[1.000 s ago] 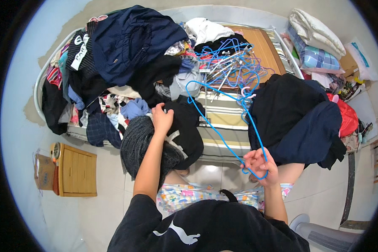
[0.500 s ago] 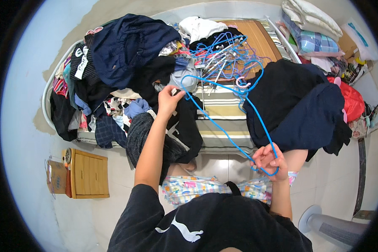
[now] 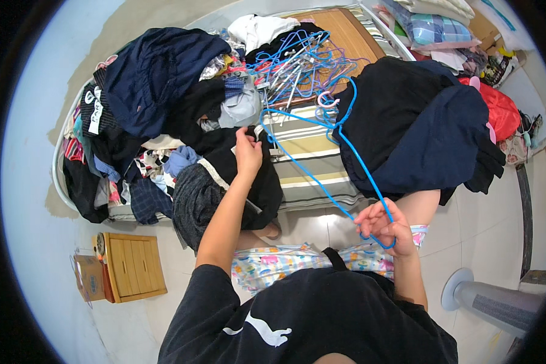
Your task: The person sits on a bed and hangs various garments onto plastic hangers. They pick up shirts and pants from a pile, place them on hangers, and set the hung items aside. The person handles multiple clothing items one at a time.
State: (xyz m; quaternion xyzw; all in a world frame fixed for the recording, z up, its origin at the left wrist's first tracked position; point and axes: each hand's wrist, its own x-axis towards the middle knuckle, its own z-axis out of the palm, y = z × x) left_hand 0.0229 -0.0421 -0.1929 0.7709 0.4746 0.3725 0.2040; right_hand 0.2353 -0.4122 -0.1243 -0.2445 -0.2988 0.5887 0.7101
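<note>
My right hand [image 3: 385,225] is closed around the lower right corner of a blue hanger [image 3: 309,176]. The hanger is tilted, its opposite corner close to my left hand and its hook end pointing toward the far side of the bed. My left hand [image 3: 247,155] has fingers and thumb pinched at the upper edge of a black garment [image 3: 266,176], which has a pale band; exactly what lies between the fingertips is partly hidden. A dark grey garment [image 3: 195,205] lies next to it at the bed's near edge.
A heap of clothes [image 3: 151,79] covers the bed's left side. Tangled hangers [image 3: 303,67] lie on a bamboo mat [image 3: 355,36]. Black and navy garments [image 3: 418,133] are piled on the right. A wooden cabinet [image 3: 136,267] and a tower fan [image 3: 497,303] stand on the floor.
The whole view has shifted a little. My left hand has moved slightly down and away from the hanger's corner, over the black garment. My right hand keeps its hold on the hanger.
</note>
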